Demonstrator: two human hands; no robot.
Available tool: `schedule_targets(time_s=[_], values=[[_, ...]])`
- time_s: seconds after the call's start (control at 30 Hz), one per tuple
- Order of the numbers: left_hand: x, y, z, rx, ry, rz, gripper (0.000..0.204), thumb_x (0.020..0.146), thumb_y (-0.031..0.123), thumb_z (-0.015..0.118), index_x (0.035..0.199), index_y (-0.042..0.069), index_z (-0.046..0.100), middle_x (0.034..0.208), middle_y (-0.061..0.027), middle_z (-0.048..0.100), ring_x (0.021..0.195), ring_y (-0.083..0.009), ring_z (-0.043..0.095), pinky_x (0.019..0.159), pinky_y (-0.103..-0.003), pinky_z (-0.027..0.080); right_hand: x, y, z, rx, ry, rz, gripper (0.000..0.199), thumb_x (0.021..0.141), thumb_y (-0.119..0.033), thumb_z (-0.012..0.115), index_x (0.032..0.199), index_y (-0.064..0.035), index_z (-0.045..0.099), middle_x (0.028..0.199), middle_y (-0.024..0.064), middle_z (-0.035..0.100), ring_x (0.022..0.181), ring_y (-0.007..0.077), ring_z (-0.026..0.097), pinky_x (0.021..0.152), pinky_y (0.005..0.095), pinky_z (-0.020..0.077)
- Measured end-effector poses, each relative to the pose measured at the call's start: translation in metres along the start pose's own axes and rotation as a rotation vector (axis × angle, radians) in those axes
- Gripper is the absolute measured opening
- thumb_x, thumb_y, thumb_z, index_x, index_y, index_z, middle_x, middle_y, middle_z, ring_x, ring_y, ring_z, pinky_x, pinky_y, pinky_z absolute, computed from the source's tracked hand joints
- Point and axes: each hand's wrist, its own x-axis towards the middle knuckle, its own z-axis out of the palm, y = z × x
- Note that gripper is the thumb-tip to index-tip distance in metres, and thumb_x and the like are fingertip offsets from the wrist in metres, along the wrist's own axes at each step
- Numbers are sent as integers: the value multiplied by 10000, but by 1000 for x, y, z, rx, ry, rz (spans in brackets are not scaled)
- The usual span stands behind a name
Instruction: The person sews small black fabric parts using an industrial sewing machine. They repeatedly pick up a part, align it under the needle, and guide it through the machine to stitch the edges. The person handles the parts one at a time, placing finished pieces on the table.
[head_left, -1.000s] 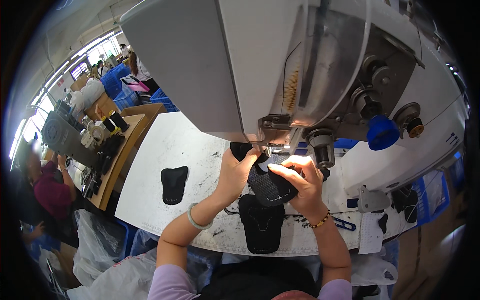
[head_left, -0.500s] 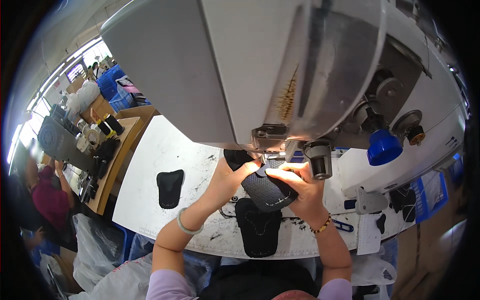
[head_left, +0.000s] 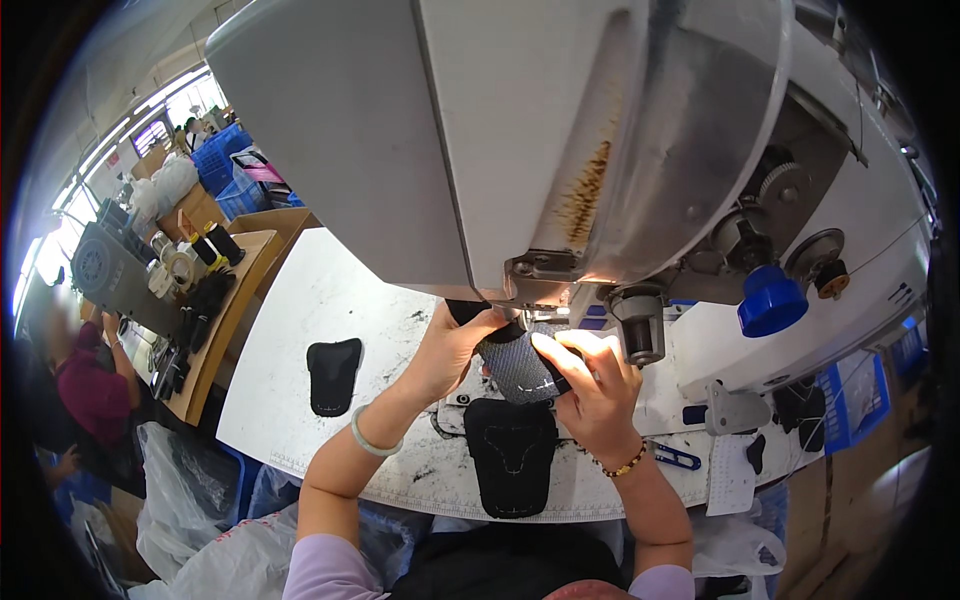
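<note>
Under the head of a white sewing machine (head_left: 350, 140), a black textured fabric piece (head_left: 520, 372) lies at the needle area, with short white stitches near its front edge. My left hand (head_left: 447, 350) pinches its left side, thumb pointing toward the presser area. At its right edge, my right hand (head_left: 603, 388) grips with bent fingers, the index fingertip on top close to the needle. The needle itself is hard to make out. Directly in front lies another black shaped piece (head_left: 510, 460) with a stitched outline. A smaller black piece (head_left: 334, 376) rests farther left on the white table (head_left: 290, 310).
Blue thread snips (head_left: 675, 456) and a white paper sheet (head_left: 733, 474) lie right of my right wrist. A blue machine knob (head_left: 771, 302) hangs above. Plastic bags (head_left: 190, 490) sit at lower left. Another person (head_left: 95, 385) works at the left by thread spools (head_left: 180, 268).
The textured piece has shifted slightly up and left, its front edge now higher. My right hand's fingers have risen and bent, with more of the palm side turned up. The left hand stays near the needle.
</note>
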Motion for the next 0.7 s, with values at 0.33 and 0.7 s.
schedule_targets(time_s=[0.33, 0.7], values=[[-6, -4, -4, 62, 6, -43, 151, 896, 54, 524, 1031, -5, 558, 896, -63, 606, 657, -113, 582, 390, -228, 437, -11, 14, -1, -27, 16, -80, 455, 629, 7, 550, 1043, -122, 687, 1013, 42, 621, 783, 169, 625, 618, 283, 472], [-10, -7, 3, 79, 93, 28, 141, 903, 91, 527, 979, -8, 593, 864, -56, 618, 638, -104, 585, 419, -221, 445, -4, 9, -5, -73, 22, -93, 431, 604, -27, 575, 1011, -122, 680, 982, 26, 608, 696, 152, 564, 560, 282, 414]])
